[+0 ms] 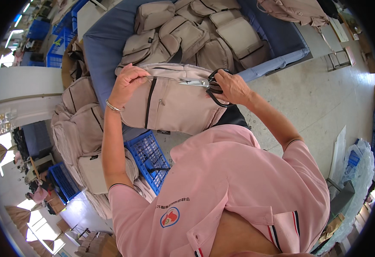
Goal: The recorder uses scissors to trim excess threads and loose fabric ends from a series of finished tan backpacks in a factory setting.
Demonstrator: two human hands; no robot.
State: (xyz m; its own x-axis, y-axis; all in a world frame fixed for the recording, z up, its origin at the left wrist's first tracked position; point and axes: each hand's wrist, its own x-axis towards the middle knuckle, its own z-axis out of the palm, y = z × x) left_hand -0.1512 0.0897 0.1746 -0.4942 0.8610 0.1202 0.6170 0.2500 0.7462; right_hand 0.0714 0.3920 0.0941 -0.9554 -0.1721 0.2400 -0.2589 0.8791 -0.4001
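A beige backpack [183, 110] with a dark zipper strip lies across in front of me, at the near side of a blue-lined bin. My right hand [234, 88] is closed round the black handles of a pair of scissors [201, 82]. Their metal blades point left, over the upper part of the backpack. At the backpack's upper left edge, my left hand [127, 83] has thumb and fingers pinched together. A thin line runs from those fingertips toward the blades; whether it is a thread or the bag's seam I cannot tell.
Several beige backpacks fill the blue-lined bin [103, 47] ahead. More backpacks [82, 115] are stacked at my left, beside a blue plastic crate [149, 156]. A pinkish bag [292, 13] lies on a table at the far right. Clear plastic wrap [356, 171] stands on the right.
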